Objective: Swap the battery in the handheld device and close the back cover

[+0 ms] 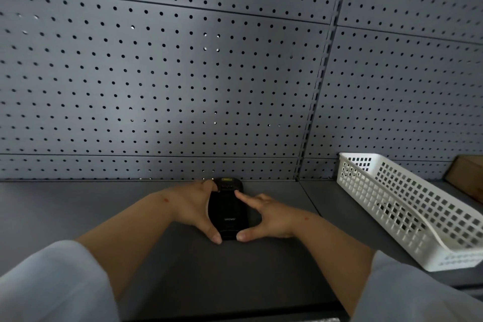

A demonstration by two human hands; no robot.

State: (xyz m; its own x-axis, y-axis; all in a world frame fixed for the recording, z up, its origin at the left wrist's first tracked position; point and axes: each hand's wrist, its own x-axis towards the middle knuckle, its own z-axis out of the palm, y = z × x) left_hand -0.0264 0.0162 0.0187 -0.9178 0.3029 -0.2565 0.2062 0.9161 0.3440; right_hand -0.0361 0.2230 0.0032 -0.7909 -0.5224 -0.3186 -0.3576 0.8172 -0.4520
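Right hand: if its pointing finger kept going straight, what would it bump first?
Probably the left hand's fingers, near the black device's top. The right hand points up-left across it, though depth is unclear.

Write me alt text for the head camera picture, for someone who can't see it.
Two bare hands, left hand and right hand, frame a black handheld device lying back-up on a dark grey shelf, thumbs at its near end. A white plastic basket sits to the right, with a grey pegboard wall behind.
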